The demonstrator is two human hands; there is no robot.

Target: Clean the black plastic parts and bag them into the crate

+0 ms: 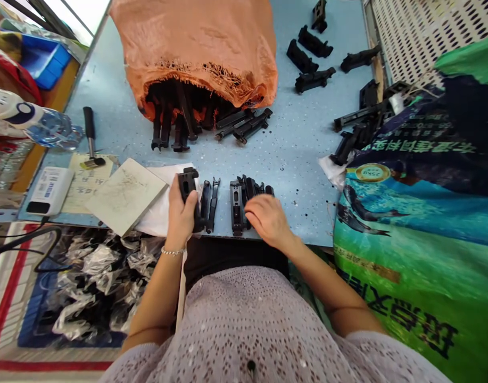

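Observation:
My left hand [181, 210] is wrapped round a black slotted plastic part [188, 183] near the table's front edge. Just right of it lie slim black parts [212, 205], set side by side and pointing away from me. My right hand [267, 218] is closed, its fingers curled over a short row of similar black parts [236, 207]. Its fingertips come up against the nearer parts in that row, and whatever they pinch is hidden. Beyond both hands, more long black parts [182, 119] spill from the mouth of an orange woven sack [204, 42].
Loose black parts [313, 80] are scattered at the back right. A printed green and blue bag [419, 229] stands to my right. Leftward are a white tile [126, 197], a brush [90, 133], a white device [50, 190] and a bottle [48, 125]. Below sits a blue crate [32, 319] of plastic-wrapped pieces.

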